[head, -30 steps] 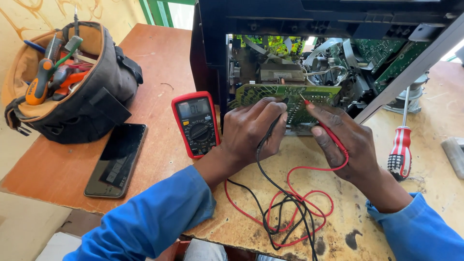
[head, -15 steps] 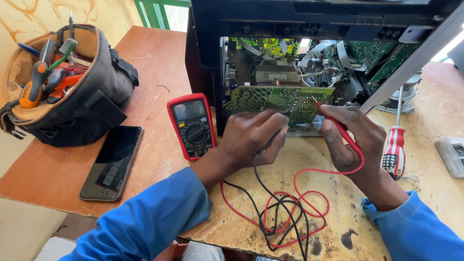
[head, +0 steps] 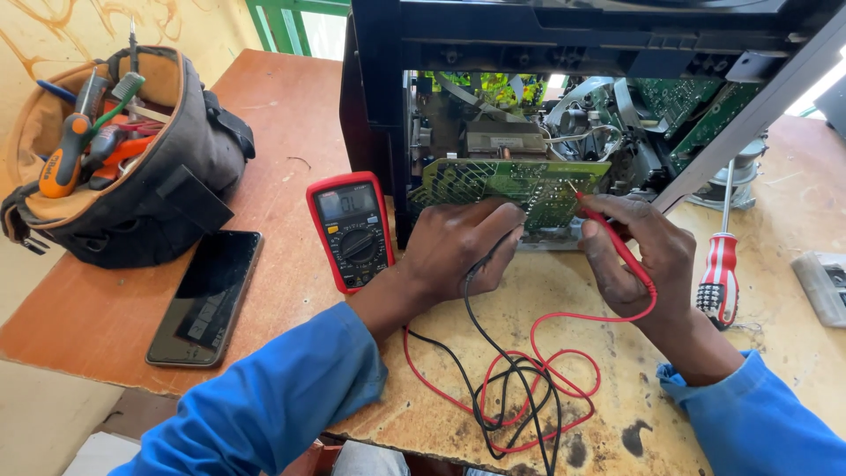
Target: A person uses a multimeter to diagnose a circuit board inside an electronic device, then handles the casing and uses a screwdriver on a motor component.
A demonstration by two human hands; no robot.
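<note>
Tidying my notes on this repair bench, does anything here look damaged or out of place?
The wooden tabletop is worn and stained, with dark blotches near its front edge. The red and black test leads lie tangled there. Nothing else stands out.

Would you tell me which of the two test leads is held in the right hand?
The red lead: the right hand pinches its probe against the green circuit board. The black lead runs from under the left hand.

Both forearms, in blue sleeves, reach forward from the near edge of the surface. The left hand (head: 463,251) lies knuckles up, fingers curled closed and pinched at the tips. The right hand (head: 639,260) is tilted thumb-side up, thumb and forefinger pinched together, wrist slightly bent.
</note>
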